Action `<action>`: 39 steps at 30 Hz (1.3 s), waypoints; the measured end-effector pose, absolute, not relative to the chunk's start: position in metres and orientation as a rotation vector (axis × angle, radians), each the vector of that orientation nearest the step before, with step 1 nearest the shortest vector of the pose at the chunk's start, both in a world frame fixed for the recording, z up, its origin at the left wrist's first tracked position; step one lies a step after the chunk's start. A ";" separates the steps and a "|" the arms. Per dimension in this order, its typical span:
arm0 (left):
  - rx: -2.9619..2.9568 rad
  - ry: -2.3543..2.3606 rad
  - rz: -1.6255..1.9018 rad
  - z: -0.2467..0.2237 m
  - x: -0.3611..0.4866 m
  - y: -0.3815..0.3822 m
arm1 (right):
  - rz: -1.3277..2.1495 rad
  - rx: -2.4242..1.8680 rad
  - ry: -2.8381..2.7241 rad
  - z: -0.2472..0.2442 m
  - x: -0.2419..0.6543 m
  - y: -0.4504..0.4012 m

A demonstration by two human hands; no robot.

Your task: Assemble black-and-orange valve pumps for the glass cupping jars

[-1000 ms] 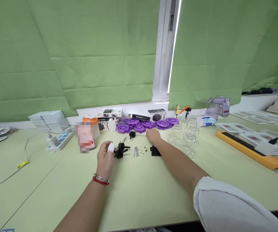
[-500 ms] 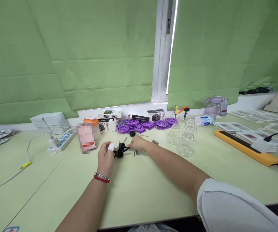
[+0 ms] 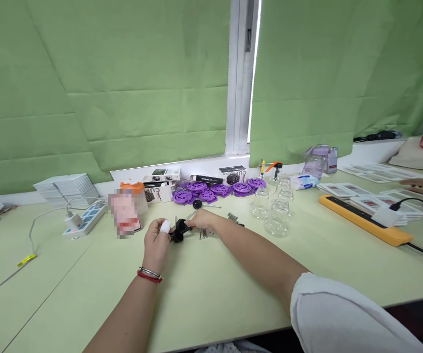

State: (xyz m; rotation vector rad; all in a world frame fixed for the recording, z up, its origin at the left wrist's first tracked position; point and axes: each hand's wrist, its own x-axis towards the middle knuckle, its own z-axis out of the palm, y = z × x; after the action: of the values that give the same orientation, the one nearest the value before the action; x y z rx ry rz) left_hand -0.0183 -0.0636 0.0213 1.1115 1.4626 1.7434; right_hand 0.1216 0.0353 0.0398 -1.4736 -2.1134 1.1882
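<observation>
Blk. parts (image 3: 179,232), w/ rounded sections, bunched tog., gripped btwn L. fingers (image 3: 157,229) & R. fingers (image 3: 194,220); partly hidden, contact w/ desk (image 3: 204,284) unclear.

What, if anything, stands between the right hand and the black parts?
Nothing visible: the right hand appears to touch the black parts beside the left hand. The silver screws lie on the right hand's near side, not between.

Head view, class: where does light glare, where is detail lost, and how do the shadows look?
In the head view, the window gap glares white; in that head view, blocky pixels mask the pink item and the black parts merge darkly; also there, shadows on the table look soft and faint.
</observation>
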 end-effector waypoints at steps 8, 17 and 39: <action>1.110 1.434 1.742 0.022 -0.018 -0.062 | 1.173 -1.501 -2.086 0.034 0.109 0.039; 1.132 1.424 1.693 0.018 -0.020 -0.060 | 1.280 -1.234 -1.987 0.059 0.121 0.035; 1.392 1.195 0.831 0.041 -0.002 -0.086 | 0.262 -1.470 -2.584 0.031 0.206 0.030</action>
State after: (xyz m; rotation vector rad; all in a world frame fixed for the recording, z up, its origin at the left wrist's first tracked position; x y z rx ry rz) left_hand -0.0018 -0.0862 0.0406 1.3923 1.1947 0.8312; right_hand 0.2059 0.0300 0.0311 -1.4699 -2.5843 0.2616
